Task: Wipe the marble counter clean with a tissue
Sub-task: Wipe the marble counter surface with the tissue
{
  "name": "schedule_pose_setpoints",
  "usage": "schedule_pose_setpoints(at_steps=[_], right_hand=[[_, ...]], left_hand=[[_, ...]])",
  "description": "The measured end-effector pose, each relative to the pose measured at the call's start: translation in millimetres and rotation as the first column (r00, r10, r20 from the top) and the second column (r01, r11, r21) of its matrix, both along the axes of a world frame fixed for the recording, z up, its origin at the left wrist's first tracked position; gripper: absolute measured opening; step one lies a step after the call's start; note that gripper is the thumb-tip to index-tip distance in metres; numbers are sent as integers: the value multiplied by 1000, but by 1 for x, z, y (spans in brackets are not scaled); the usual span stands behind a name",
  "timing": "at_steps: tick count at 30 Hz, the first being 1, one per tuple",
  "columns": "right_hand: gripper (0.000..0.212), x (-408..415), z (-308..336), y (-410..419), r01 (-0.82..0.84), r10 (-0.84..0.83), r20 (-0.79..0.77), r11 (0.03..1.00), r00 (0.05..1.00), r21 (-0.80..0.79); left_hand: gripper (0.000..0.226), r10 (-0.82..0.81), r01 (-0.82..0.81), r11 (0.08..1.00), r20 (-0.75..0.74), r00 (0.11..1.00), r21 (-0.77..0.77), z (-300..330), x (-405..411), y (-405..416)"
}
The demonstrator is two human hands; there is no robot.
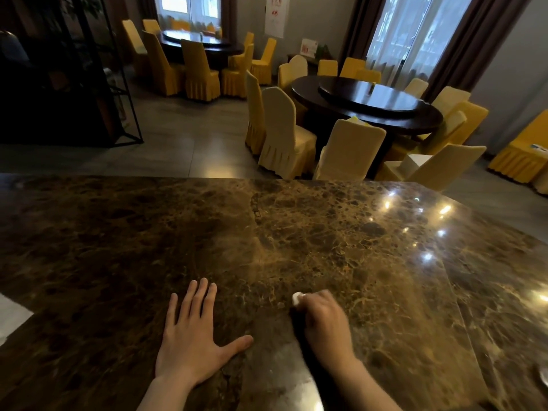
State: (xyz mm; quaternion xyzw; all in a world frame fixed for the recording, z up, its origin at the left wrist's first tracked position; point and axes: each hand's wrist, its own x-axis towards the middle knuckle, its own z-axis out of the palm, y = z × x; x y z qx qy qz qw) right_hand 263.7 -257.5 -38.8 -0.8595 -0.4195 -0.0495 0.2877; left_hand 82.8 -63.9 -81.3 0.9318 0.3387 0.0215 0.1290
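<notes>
A broad brown marble counter with pale veins fills the lower half of the head view. My left hand lies flat on it, palm down, fingers spread, holding nothing. My right hand is curled into a fist pressed on the marble, a little to the right of the left hand. A small white tissue pokes out from under its fingers at the far left side; most of the tissue is hidden by the hand.
Beyond the counter's far edge stand round dark dining tables ringed by yellow-covered chairs. A dark metal shelf frame stands at the left. A glass rim shows at the counter's right edge.
</notes>
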Motion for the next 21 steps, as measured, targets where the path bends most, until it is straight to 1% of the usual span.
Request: schedule_pose_setpoints(at_steps=[1, 3, 4, 5, 6, 7, 9, 10, 11, 12, 13, 14, 15, 16, 17, 18, 19, 20, 21], right_hand=[[22, 16, 4, -6, 104, -104, -35, 995, 994, -5], [20, 38, 8, -9, 291, -293, -103, 956, 951, -32], [18, 39, 10, -3, 368, -372, -105, 928, 922, -52], [17, 32, 10, 6, 407, -412, -95, 911, 906, -65], [17, 20, 9, 17, 386, -391, -94, 920, 916, -65], [17, 1, 6, 27, 314, -319, -105, 947, 942, -68], [16, -35, 2, 41, 68, -78, -98, 992, 992, -108], [14, -42, 1, 39, -62, 52, -79, 989, 996, -133], [13, -37, 3, 33, -148, 141, -58, 979, 988, -137], [12, -24, 6, 24, -167, 163, -39, 977, 986, -130], [12, -8, 9, 15, -114, 111, -34, 986, 993, -121], [11, 11, 12, 7, 7, -11, -33, 993, 999, -114], [9, 28, 15, 0, 165, -172, -65, 980, 983, -109], [8, 41, 16, -3, 324, -334, -111, 941, 936, -102], [10, 46, 16, 2, 445, -456, -142, 890, 879, -102], [12, 40, 15, 13, 490, -502, -138, 865, 854, -109], [15, 28, 14, 28, 455, -467, -125, 883, 875, -118], [17, 9, 13, 43, 361, -375, -116, 924, 920, -122], [18, -10, 12, 55, 231, -245, -101, 964, 964, -127]], left_hand=[[136, 2, -2, 1000, 6, 1000, 1, 0, 0, 0], [137, 7, -8, 1000, 19, 1000, 4, 1, 0, 0], [138, 6, -6, 1000, 13, 1000, 1, 2, 0, 0], [138, 3, -3, 1000, 0, 1000, -3, 3, 0, -1], [138, 3, -3, 1000, -3, 1000, -3, 3, 1, -1], [138, 4, -4, 1000, -9, 1000, -5, 4, 0, -1], [138, 1, -1, 1000, -38, 999, -6, 5, 1, -1], [139, 0, 0, 1000, -56, 998, -5, 6, 1, -1], [139, 3, -3, 1000, -59, 998, -5, 7, 1, -1], [139, 8, -8, 1000, -55, 998, -8, 8, 2, -1], [139, 9, -10, 1000, -57, 998, -10, 9, 2, -2], [139, 7, -8, 1000, -61, 998, -10, 10, 2, -2], [140, 4, -5, 1000, -63, 998, -9, 10, 2, -2], [140, 6, -6, 1000, -62, 998, -9, 11, 2, -3], [140, 10, -11, 1000, -61, 998, -13, 10, 2, -3], [140, 12, -13, 1000, -59, 998, -16, 10, 2, -3], [140, 10, -11, 1000, -55, 998, -16, 9, 2, -4], [139, 6, -7, 1000, -54, 999, -12, 9, 1, -3], [139, 5, -6, 1000, -55, 998, -7, 9, 1, -2]])
